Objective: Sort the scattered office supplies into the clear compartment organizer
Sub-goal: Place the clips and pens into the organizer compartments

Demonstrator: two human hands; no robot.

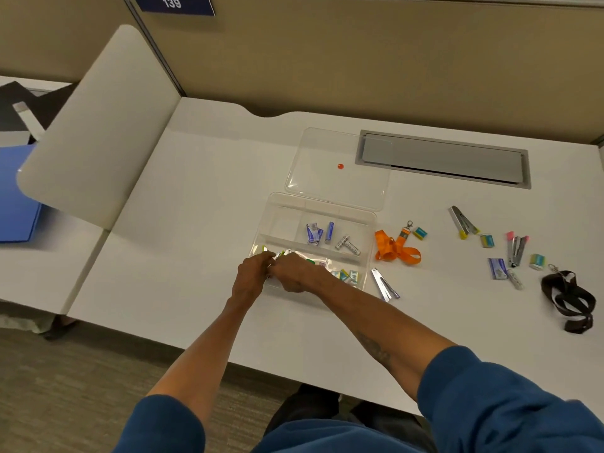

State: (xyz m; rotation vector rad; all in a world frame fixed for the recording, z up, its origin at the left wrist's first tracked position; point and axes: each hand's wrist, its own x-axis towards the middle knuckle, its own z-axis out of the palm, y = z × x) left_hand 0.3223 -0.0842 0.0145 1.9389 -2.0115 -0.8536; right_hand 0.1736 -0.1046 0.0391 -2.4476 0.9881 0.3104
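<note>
The left grip (251,276) and the right grip (294,273) were curled close together over the near-left compartment of the clear organizer (371,223). Their fingertips met at some small silver-and-green pieces (279,255) lying there. Whether either grip pinched a piece or only nudged it could not be told, as the knuckles hid the contact.

The step in hand looked like settling those pieces into that compartment. In other compartments lay purple boxes (315,233) toward the back and teal boxes (344,275) at the near right. The lid (327,152) lay open on the counter (196,223), touching the organizer's far edge.

The sorting seemed under way but well short of done. A silver clip (385,286) lay just beside the organizer's near-right corner and an orange lanyard (397,250) near its right wall. Farther right were a yellow-tipped tool (462,222), a pink-tipped tool (516,248), a loose purple box (497,269), some teal pieces and a black lanyard (568,302).

The next move would probably call for freeing the right grip and reaching right, most easily for the silver clip.
</note>
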